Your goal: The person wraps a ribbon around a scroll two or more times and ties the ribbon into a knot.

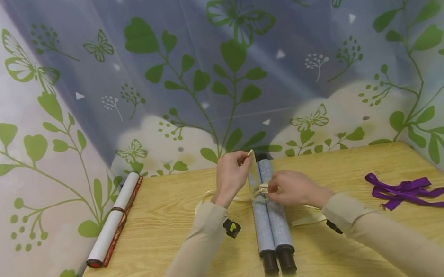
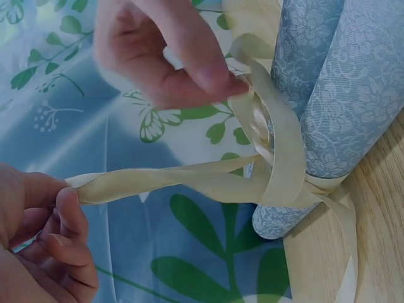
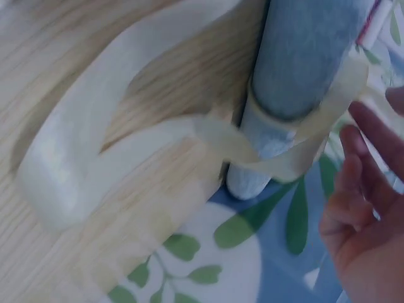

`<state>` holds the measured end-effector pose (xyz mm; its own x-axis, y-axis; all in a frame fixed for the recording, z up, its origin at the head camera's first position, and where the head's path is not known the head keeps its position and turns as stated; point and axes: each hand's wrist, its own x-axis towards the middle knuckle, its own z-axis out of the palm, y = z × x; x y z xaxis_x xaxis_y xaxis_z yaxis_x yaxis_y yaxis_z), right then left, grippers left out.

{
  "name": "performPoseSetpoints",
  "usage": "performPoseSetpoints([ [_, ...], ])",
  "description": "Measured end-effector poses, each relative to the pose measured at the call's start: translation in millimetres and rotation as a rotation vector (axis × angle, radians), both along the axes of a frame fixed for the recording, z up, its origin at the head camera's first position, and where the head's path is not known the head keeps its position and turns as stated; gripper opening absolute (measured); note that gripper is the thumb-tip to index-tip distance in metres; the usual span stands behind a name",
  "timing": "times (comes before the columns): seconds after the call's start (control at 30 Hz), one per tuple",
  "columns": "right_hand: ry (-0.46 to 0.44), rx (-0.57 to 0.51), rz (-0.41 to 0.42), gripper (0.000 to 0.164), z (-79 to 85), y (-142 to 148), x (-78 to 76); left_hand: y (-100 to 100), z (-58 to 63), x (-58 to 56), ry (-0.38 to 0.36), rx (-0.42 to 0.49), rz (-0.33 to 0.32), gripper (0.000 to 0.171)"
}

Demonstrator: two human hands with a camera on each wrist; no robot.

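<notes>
A blue-grey scroll (image 1: 279,228) with floral-patterned backing, rolled from both ends into two side-by-side rolls with dark end knobs, lies lengthwise on the table. Around its far half runs a cream ribbon (image 2: 284,148), crossed over the top. My left hand (image 1: 233,175) pinches a folded length of this ribbon between thumb and fingers, drawn taut away from the rolls in the left wrist view. Close over the crossing, my right hand (image 1: 296,187) pinches a ribbon loop with thumb and forefinger. Loose ribbon tails (image 3: 69,170) trail onto the wood on both sides.
At the table's left edge lies a white rolled scroll (image 1: 108,229) with a red patterned edge and a dark tie. A purple ribbon (image 1: 412,191) sits in a loose heap on the right. Behind the wooden table (image 1: 173,213) hangs a leaf-and-butterfly curtain (image 1: 177,68).
</notes>
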<state>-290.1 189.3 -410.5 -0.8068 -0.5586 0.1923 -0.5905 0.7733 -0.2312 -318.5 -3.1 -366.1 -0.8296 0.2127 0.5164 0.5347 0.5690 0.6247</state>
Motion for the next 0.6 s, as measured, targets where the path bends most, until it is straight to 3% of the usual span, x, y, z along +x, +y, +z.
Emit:
performPoseSetpoints([
  [0.17,0.119,0.035,-0.005,0.021,-7.1,-20,0.9,-1,-0.8,1.2,0.0,-0.002,-0.016,0.02],
  [0.33,0.151,0.049,0.017,0.014,-14.0,-32,-0.4,-2,-1.9,0.4,0.008,0.0,-0.016,0.019],
  [0.43,0.08,0.019,0.014,0.01,-13.2,-31,-2.0,-3,-2.0,0.0,0.018,0.0,-0.01,0.019],
  [0.6,-0.137,-0.106,-0.055,0.022,-1.9,-18,-8.9,-4,-0.9,-0.8,0.024,-0.003,0.003,0.019],
])
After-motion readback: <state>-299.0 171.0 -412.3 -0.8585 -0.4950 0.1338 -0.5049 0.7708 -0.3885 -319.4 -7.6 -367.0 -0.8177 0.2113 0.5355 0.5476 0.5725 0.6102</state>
